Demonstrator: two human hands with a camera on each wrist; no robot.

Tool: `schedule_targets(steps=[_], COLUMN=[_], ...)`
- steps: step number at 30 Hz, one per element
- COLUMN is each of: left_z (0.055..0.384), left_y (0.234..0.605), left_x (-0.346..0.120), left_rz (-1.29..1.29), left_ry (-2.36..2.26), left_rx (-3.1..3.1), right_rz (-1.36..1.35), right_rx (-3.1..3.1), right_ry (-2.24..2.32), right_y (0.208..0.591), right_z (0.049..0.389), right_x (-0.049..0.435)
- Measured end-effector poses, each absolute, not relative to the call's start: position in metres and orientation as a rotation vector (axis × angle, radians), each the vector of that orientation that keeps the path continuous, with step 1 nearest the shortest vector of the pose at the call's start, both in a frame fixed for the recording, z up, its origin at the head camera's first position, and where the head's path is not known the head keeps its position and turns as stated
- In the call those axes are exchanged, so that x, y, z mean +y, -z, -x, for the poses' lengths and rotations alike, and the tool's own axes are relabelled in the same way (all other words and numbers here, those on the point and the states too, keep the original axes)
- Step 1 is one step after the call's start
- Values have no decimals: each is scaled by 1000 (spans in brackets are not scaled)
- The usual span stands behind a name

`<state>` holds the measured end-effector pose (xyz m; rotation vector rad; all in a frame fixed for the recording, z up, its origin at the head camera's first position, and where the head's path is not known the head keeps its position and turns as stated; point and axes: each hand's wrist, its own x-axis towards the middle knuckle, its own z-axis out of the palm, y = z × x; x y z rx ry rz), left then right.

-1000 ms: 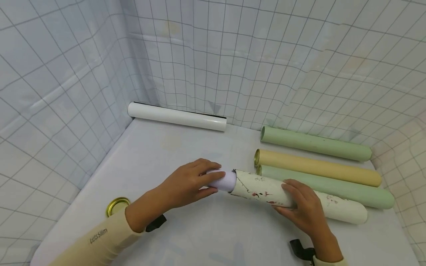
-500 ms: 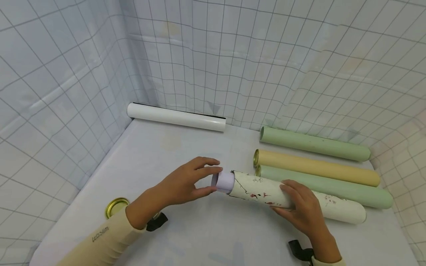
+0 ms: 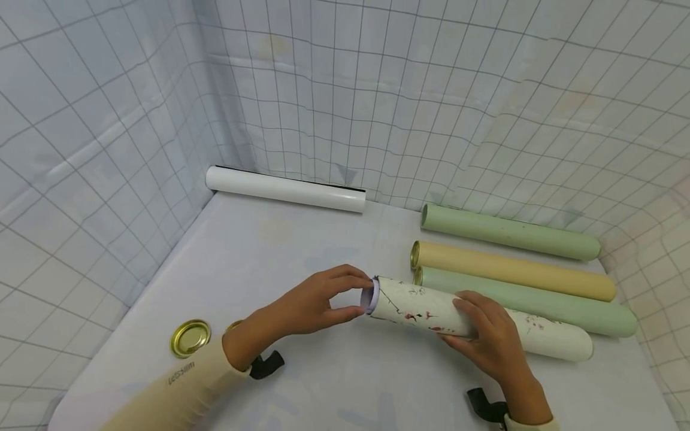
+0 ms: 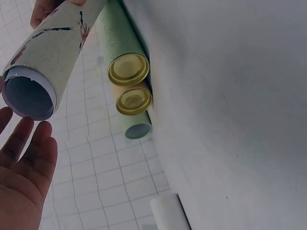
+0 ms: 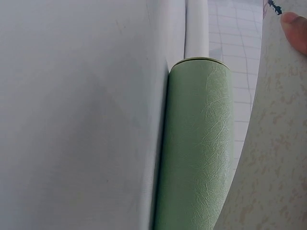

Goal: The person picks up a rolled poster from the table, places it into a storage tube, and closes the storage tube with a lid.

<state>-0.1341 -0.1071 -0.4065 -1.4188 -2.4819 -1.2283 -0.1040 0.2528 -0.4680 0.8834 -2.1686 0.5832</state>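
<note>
A cream cardboard tube with a plum-blossom print is held off the table, tilted slightly, by my right hand, whose fingers and thumb wrap round its middle. Inside its left end sits a lavender paper roll, with only a narrow rim sticking out. My left hand is at that end, fingers extended and thumb apart. In the left wrist view its fingertips lie at the lower edge of the opening; whether they press on the paper roll I cannot tell.
To the right lie a green tube, a yellow tube and another green tube. A white roll lies along the back wall. One gold lid is at front left; another gold lid is partly behind the left forearm.
The lavender paper roll has slid rightward, deeper into the blossom-print tube. My left hand loosened from round it and moved right to the tube's mouth. The right hand has hardly moved.
</note>
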Motion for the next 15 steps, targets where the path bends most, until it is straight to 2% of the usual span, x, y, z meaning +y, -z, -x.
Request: schedule_targets(steps=[7, 15], left_z=[134, 131], left_y=[410, 415], left_x=[-100, -137], left_rz=[1433, 1262], left_ry=[1192, 1123], left_rx=[-2524, -2585], right_rz=[-892, -880], right_rx=[-2162, -2158], right_ry=[-597, -581], right_y=[469, 467], right_z=[105, 104], right_x=[252, 253])
